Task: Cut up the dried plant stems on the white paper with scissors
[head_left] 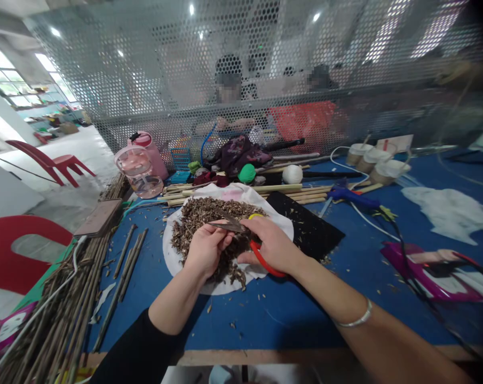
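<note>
My right hand [276,242] is wrapped round a pair of scissors [264,261] with red handles. Their dark blades point left and look parted, reaching over the fingertips of my left hand [204,252]. Thumb and fingers of that left hand are pinched together; whatever lies between them is too small or hidden to name. Beneath both hands a heap of short brown dried plant pieces [197,213] lies on a round white cloth [169,256]. A yellow object [256,216] shows just behind my right hand, partly covered.
Bundled thin sticks [71,288] line the left edge of the blue table [241,320]. Behind the heap are pale rods [301,189], green yarn [247,173] and pink bottles [145,178]. To the right lie a glue gun [353,198] and a purple iron-like device [433,274] with cords.
</note>
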`<state>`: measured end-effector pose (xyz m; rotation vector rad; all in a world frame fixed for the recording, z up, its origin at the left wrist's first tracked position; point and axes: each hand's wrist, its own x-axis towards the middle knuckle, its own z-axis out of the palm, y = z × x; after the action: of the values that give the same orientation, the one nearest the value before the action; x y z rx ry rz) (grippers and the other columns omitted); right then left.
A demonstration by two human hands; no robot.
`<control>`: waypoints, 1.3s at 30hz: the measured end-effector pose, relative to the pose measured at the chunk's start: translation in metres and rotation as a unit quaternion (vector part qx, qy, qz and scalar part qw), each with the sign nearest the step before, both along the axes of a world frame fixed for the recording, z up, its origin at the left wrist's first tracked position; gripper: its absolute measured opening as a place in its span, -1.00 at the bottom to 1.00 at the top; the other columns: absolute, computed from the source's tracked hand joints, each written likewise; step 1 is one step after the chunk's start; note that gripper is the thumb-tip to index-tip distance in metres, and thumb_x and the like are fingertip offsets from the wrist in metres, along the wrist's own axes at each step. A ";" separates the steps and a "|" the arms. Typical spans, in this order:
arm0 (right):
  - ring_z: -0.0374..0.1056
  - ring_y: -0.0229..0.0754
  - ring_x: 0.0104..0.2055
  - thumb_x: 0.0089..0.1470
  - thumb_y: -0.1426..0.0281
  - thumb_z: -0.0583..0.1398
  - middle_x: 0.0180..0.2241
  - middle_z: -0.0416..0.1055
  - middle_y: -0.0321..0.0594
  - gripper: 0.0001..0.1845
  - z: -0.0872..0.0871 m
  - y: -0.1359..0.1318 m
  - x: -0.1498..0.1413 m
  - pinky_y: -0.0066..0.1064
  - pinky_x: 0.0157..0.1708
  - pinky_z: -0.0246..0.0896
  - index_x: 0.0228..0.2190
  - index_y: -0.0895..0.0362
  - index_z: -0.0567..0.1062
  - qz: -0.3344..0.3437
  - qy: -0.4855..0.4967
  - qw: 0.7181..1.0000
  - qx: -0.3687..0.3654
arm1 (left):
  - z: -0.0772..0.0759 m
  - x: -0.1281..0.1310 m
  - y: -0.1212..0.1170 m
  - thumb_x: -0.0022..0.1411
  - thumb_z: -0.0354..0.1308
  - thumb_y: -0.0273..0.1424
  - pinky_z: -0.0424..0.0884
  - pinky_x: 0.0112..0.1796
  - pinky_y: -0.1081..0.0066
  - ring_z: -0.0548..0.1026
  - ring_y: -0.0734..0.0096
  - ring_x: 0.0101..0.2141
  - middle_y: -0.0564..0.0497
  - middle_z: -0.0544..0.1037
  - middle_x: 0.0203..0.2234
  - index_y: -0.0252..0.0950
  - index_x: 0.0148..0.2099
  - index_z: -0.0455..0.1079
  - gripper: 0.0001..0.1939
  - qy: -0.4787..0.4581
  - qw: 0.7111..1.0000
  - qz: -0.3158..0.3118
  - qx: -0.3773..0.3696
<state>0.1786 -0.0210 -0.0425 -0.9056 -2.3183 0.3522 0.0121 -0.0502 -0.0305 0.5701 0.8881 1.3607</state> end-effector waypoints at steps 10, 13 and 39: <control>0.30 -0.13 -0.31 -0.25 -0.04 0.26 -0.34 0.37 -0.10 -0.25 -0.004 0.003 0.003 -0.31 -0.26 0.24 -0.12 0.22 0.38 0.017 0.027 0.999 0.014 | 0.001 0.001 -0.004 -0.21 0.34 -0.47 0.35 -0.54 0.74 0.38 0.73 -0.60 0.08 0.46 -0.59 -0.41 -0.43 0.42 -0.78 0.018 1.000 -0.015 -0.008; 0.31 -0.14 -0.32 -0.24 -0.02 0.26 -0.35 0.37 -0.11 -0.27 -0.004 0.003 0.003 -0.33 -0.27 0.25 -0.13 0.22 0.39 0.020 0.035 0.999 0.036 | 0.002 0.000 -0.004 -0.21 0.33 -0.47 0.34 -0.56 0.74 0.38 0.72 -0.60 0.08 0.45 -0.60 -0.40 -0.42 0.42 -0.78 0.025 1.000 -0.017 -0.009; 0.24 -0.26 -0.51 -0.14 0.08 0.24 -0.50 0.40 -0.27 -0.37 0.018 0.019 0.039 -0.47 -0.49 0.15 -0.09 0.20 0.41 -0.091 0.011 0.990 -0.111 | 0.018 -0.024 0.033 -0.01 0.08 -0.55 0.28 -0.17 0.39 0.45 0.28 -0.28 -0.08 0.55 -0.32 -0.22 -0.35 0.54 -0.76 0.715 0.667 -0.076 0.196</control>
<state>0.2172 -0.0025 -0.0241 -1.2059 -2.1855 0.5459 -0.0122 -0.0176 -0.0127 2.1637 1.6933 0.7093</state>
